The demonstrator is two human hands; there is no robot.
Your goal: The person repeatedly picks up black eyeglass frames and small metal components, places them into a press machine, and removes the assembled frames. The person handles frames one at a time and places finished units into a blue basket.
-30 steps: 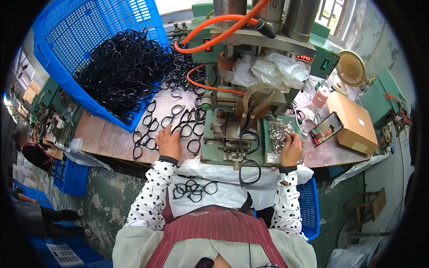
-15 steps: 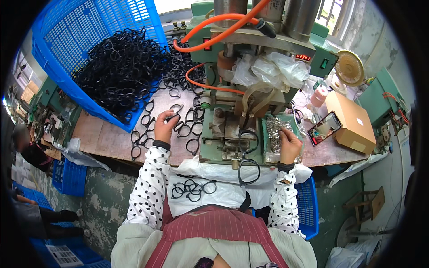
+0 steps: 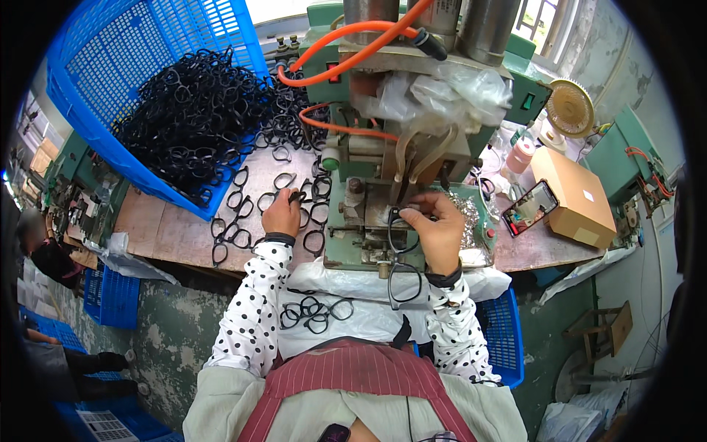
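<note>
My left hand [image 3: 282,216] is closed on a black eyeglass frame [image 3: 284,181] over the wooden tabletop, among other loose frames. Another black eyeglass frame [image 3: 405,284] hangs on end at the front of the green press [image 3: 353,214], its upper end at the press's working point. My right hand [image 3: 439,233] is at that upper end, thumb and forefinger pinched beside the frame. Whatever lies between those fingertips is too small to make out. Just right of this hand stands a green tray of small shiny metal parts [image 3: 467,215], partly hidden by the hand.
A tilted blue crate [image 3: 147,166] heaped with black frames stands at the left. Several frames [image 3: 317,315] lie on white sheeting below the table edge. At the right are a phone [image 3: 530,208], a cardboard box [image 3: 574,199] and a small fan [image 3: 569,108]. Orange hoses [image 3: 353,55] cross the press.
My right hand has moved left from the metal parts tray to the hanging frame at the press. My left hand has shifted slightly down and right, still gripping its frame.
</note>
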